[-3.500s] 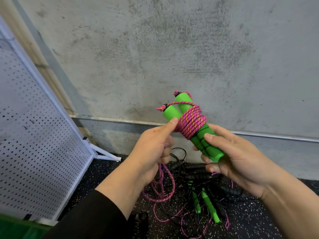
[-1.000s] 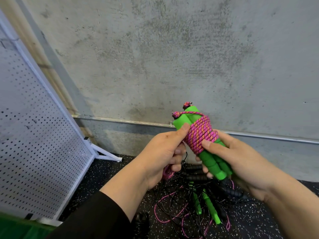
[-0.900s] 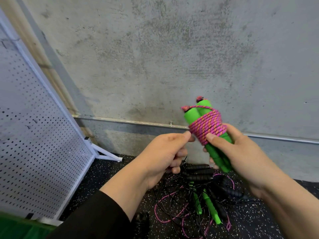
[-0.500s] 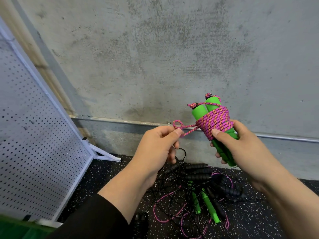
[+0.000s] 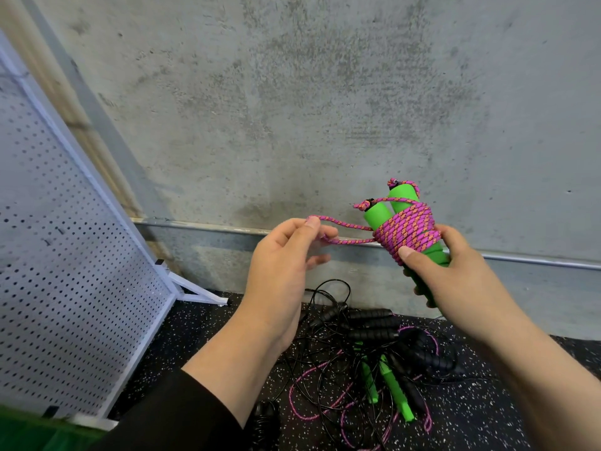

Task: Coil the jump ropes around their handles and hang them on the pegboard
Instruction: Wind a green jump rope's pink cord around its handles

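Jump rope (image 5: 408, 231), pink cord coiled tight round two green handles (image 5: 379, 214), sat at about three o'clock in the head view, upright against the concrete wall (image 5: 292, 109). The right hand (image 5: 445, 271) gripped the handles, fingers curled round them and thumb pressed on the lowest turns. A loose loop (image 5: 341, 234) ran out toward nine o'clock, pinched between the left hand's (image 5: 279, 262) thumb and forefinger, other fingers relaxed. Risk, as I judged it: slack in that loop or a lifted thumb could let the coil unwind. Unwound ropes (image 5: 374, 353) lay tangled at six o'clock; the pegboard (image 5: 65, 255) leaned at nine o'clock.
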`<action>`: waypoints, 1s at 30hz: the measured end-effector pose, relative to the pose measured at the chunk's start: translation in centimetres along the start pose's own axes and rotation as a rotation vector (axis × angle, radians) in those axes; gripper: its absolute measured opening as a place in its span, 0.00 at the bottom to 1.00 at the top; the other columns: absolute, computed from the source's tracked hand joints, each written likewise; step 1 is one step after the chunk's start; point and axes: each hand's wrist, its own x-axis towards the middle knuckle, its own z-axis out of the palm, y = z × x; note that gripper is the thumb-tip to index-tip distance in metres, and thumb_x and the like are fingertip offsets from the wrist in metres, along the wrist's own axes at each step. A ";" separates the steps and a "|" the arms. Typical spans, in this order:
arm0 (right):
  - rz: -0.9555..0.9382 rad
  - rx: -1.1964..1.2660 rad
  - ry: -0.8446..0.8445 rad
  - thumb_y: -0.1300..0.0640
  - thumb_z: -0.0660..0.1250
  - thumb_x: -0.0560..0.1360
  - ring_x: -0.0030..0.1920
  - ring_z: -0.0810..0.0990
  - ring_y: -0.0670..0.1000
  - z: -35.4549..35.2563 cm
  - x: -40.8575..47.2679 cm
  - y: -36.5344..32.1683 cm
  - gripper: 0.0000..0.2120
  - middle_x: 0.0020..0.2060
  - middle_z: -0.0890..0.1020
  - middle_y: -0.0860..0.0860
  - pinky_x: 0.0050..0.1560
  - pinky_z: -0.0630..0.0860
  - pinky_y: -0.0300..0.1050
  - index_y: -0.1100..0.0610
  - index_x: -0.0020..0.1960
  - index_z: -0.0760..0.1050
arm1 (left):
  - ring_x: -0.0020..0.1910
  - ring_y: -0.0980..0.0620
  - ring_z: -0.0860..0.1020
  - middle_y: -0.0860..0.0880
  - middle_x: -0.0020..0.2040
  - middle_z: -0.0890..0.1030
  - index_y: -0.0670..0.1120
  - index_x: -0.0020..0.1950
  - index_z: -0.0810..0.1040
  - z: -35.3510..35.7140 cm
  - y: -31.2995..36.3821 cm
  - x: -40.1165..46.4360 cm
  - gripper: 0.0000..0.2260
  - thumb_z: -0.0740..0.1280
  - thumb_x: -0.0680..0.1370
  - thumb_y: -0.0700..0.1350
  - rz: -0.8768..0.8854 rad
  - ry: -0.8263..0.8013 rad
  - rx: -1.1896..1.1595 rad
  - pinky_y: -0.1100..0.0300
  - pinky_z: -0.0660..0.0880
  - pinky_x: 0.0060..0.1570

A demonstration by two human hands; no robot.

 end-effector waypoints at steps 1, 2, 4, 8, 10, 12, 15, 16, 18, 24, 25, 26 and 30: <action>-0.023 -0.052 0.010 0.49 0.70 0.77 0.38 0.81 0.54 0.2 0.0 0.0 0.14 0.41 0.83 0.51 0.41 0.75 0.48 0.47 0.61 0.72 | 0.51 0.51 0.81 0.48 0.48 0.84 0.46 0.44 0.82 0.0 0.0 -0.1 0.07 0.69 0.81 0.43 0.023 0.004 0.014 0.47 0.78 0.54; -0.040 -0.094 0.024 0.48 0.70 0.77 0.40 0.81 0.54 0.4 0.0 0.1 0.17 0.43 0.83 0.50 0.43 0.75 0.48 0.47 0.63 0.71 | 0.53 0.52 0.81 0.50 0.50 0.84 0.47 0.44 0.84 0.1 0.1 -0.2 0.05 0.70 0.78 0.45 0.052 0.006 0.036 0.46 0.77 0.57; -0.062 -0.159 0.047 0.48 0.70 0.77 0.42 0.80 0.54 0.8 -0.2 0.0 0.20 0.43 0.81 0.48 0.43 0.74 0.47 0.47 0.66 0.69 | 0.59 0.56 0.80 0.55 0.59 0.82 0.48 0.42 0.85 0.2 0.2 -0.5 0.04 0.71 0.76 0.45 0.107 -0.020 0.085 0.50 0.75 0.63; -0.126 -0.339 0.045 0.45 0.69 0.77 0.47 0.80 0.57 1.7 -1.0 -0.2 0.23 0.46 0.81 0.48 0.46 0.74 0.50 0.42 0.68 0.65 | 0.56 0.60 0.81 0.53 0.58 0.85 0.45 0.52 0.83 0.9 0.2 -1.3 0.09 0.65 0.82 0.34 0.148 -0.173 0.097 0.66 0.74 0.58; -0.185 -0.399 -0.002 0.42 0.67 0.78 0.48 0.79 0.52 2.2 -1.5 -0.4 0.24 0.48 0.79 0.45 0.47 0.72 0.47 0.39 0.70 0.62 | 0.53 0.60 0.81 0.55 0.52 0.85 0.47 0.53 0.82 1.1 0.1 -1.4 0.10 0.65 0.82 0.34 0.165 -0.172 0.136 0.67 0.75 0.56; -0.242 -0.430 -0.063 0.36 0.61 0.78 0.52 0.77 0.48 2.7 -2.1 -0.7 0.25 0.53 0.78 0.43 0.51 0.71 0.45 0.39 0.73 0.61 | 0.49 0.61 0.81 0.58 0.48 0.85 0.50 0.51 0.82 1.1 0.1 -1.2 0.11 0.66 0.82 0.34 0.175 -0.130 0.196 0.67 0.75 0.53; -0.274 -0.393 -0.135 0.32 0.47 0.79 0.68 0.74 0.48 3.4 -2.7 -0.9 0.29 0.69 0.76 0.45 0.67 0.71 0.49 0.39 0.78 0.58 | 0.45 0.59 0.80 0.56 0.46 0.85 0.53 0.49 0.83 1.0 -0.1 -0.8 0.09 0.68 0.81 0.39 0.209 -0.049 0.248 0.62 0.76 0.50; -0.273 -0.369 -0.144 0.33 0.46 0.80 0.70 0.72 0.47 3.6 -2.7 -0.8 0.29 0.71 0.75 0.45 0.69 0.69 0.49 0.39 0.79 0.57 | 0.45 0.57 0.80 0.56 0.47 0.85 0.55 0.50 0.83 0.9 -0.3 -0.7 0.07 0.68 0.80 0.43 0.224 -0.026 0.277 0.59 0.77 0.50; -0.261 -0.343 -0.150 0.34 0.47 0.80 0.70 0.72 0.45 3.7 -2.6 -0.9 0.28 0.70 0.75 0.43 0.68 0.69 0.45 0.39 0.78 0.59 | 0.46 0.55 0.81 0.56 0.47 0.85 0.57 0.50 0.83 0.7 -0.4 -0.8 0.07 0.67 0.79 0.46 0.256 0.005 0.341 0.55 0.78 0.52; -0.188 -0.263 -0.166 0.36 0.64 0.75 0.41 0.79 0.42 3.4 -2.7 -0.9 0.23 0.41 0.80 0.42 0.44 0.71 0.43 0.32 0.68 0.64 | 0.50 0.59 0.83 0.54 0.48 0.86 0.51 0.50 0.82 0.5 0.2 -1.0 0.08 0.69 0.81 0.38 0.293 0.019 0.348 0.63 0.77 0.54; -0.188 -0.255 -0.163 0.36 0.66 0.74 0.38 0.78 0.41 3.4 -2.8 -0.9 0.23 0.41 0.80 0.42 0.42 0.71 0.43 0.31 0.67 0.64 | 0.51 0.58 0.83 0.54 0.48 0.86 0.51 0.50 0.82 0.5 0.2 -1.0 0.07 0.69 0.81 0.39 0.307 0.019 0.367 0.61 0.78 0.55; -0.190 -0.240 -0.162 0.35 0.66 0.73 0.37 0.77 0.40 3.4 -2.8 -0.9 0.24 0.40 0.79 0.42 0.41 0.71 0.43 0.30 0.67 0.63 | 0.52 0.58 0.83 0.54 0.49 0.86 0.51 0.50 0.82 0.5 0.2 -1.0 0.07 0.69 0.81 0.39 0.323 0.019 0.389 0.58 0.79 0.56; -0.164 -0.185 -0.161 0.35 0.67 0.72 0.33 0.75 0.39 3.4 -2.8 -1.0 0.24 0.39 0.78 0.41 0.40 0.69 0.42 0.29 0.66 0.63 | 0.50 0.56 0.84 0.55 0.46 0.85 0.54 0.49 0.75 0.8 0.4 -1.3 0.10 0.72 0.79 0.39 0.337 0.031 0.386 0.53 0.79 0.56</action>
